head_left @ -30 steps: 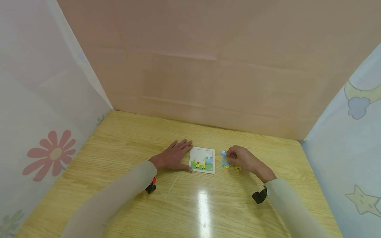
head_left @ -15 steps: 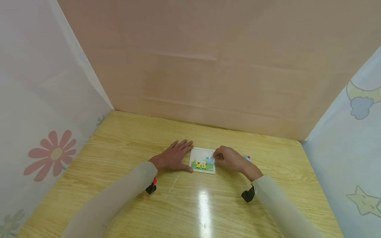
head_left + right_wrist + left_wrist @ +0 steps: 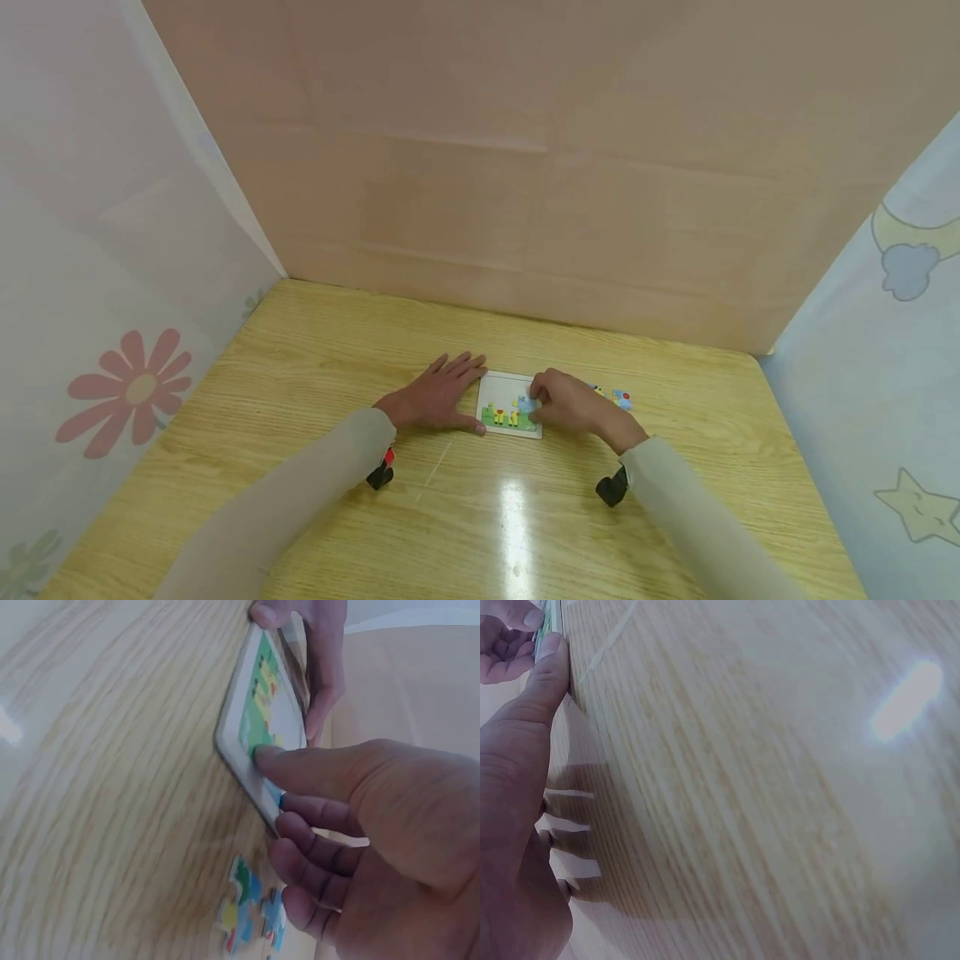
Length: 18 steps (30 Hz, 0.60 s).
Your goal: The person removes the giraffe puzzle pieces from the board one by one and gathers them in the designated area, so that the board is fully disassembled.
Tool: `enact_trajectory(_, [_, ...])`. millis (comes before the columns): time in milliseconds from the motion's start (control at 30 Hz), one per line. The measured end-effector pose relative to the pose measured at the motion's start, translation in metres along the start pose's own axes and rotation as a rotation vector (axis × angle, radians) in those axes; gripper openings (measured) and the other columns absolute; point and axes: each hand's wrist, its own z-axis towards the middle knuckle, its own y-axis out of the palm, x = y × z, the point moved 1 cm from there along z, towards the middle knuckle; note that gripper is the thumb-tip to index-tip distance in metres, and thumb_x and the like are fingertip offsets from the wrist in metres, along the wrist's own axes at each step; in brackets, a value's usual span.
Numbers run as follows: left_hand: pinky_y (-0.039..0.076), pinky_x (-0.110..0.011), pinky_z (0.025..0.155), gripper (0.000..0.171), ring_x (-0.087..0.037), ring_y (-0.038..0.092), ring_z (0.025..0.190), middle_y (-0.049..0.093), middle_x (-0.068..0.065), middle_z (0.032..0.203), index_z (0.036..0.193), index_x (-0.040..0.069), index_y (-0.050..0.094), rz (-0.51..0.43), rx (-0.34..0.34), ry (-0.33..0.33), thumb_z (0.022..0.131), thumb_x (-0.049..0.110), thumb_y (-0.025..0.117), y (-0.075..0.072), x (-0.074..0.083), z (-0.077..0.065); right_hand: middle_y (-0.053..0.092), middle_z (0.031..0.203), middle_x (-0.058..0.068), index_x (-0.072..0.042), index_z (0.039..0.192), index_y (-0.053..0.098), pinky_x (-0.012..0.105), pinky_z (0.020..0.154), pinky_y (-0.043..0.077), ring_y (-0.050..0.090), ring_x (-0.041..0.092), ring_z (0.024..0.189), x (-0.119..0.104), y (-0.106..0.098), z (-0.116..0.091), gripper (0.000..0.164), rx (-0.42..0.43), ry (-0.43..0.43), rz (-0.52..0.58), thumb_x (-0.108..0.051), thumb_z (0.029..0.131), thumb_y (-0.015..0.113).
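A small square jigsaw puzzle in a white tray lies on the table, its lower part filled with green, yellow and blue picture pieces. My left hand rests beside it with spread fingers, thumb and fingertips at the tray's left edge. Over the right edge is my right hand. In the right wrist view, its thumb lies on the picture and its curled index finger meets a sliver of blue puzzle piece, mostly hidden behind the fingers. Loose puzzle pieces lie on the table below that hand.
A wooden table carries everything, with a bright light reflection near its front. A plain pinkish-brown sheet rises behind. Patterned white sheets stand left, with a red flower, and right, with a star.
My right hand has moved left from the loose pieces to the tray's right edge, then slightly further over it. The loose pieces show again behind it. My left hand has stayed put.
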Motion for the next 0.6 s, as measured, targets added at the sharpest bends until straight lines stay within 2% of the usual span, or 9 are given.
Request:
enact_trajectory(267, [0.005, -0.057, 0.138, 0.110, -0.026, 0.005, 0.171, 0.010, 0.000, 0.183, 0.172, 0.019, 0.021, 0.008, -0.002, -0.002, 0.091, 0.080, 0.062, 0.0007, 0.0002, -0.0006, 0.066, 0.102, 0.008, -0.001, 0.113, 0.068, 0.037, 0.083, 0.054, 0.058, 0.019, 0.087, -0.0060, -0.0035, 0.0035, 0.027, -0.043, 0.043, 0.013, -0.014, 0.093, 0.082])
enact_trajectory(400, [0.006, -0.058, 0.138, 0.110, -0.027, 0.006, 0.171, 0.011, 0.000, 0.183, 0.172, 0.018, 0.021, 0.015, 0.007, 0.003, 0.091, 0.080, 0.062, 0.0004, 0.0006, -0.0007, 0.064, 0.102, 0.008, -0.003, 0.110, 0.064, 0.036, 0.082, 0.051, 0.056, 0.019, 0.089, -0.0062, -0.0041, 0.0033, 0.026, -0.037, 0.027, 0.031, -0.012, 0.094, 0.082])
enact_trajectory(600, [0.006, -0.057, 0.138, 0.109, -0.026, 0.006, 0.171, 0.012, 0.000, 0.182, 0.172, 0.018, 0.022, 0.007, 0.012, -0.001, 0.092, 0.078, 0.064, -0.0009, 0.0011, -0.0014, 0.065, 0.102, 0.008, -0.005, 0.112, 0.057, 0.033, 0.079, 0.051, 0.058, 0.019, 0.087, -0.0056, -0.0014, 0.0011, 0.027, -0.041, 0.014, 0.115, -0.009, 0.097, 0.078])
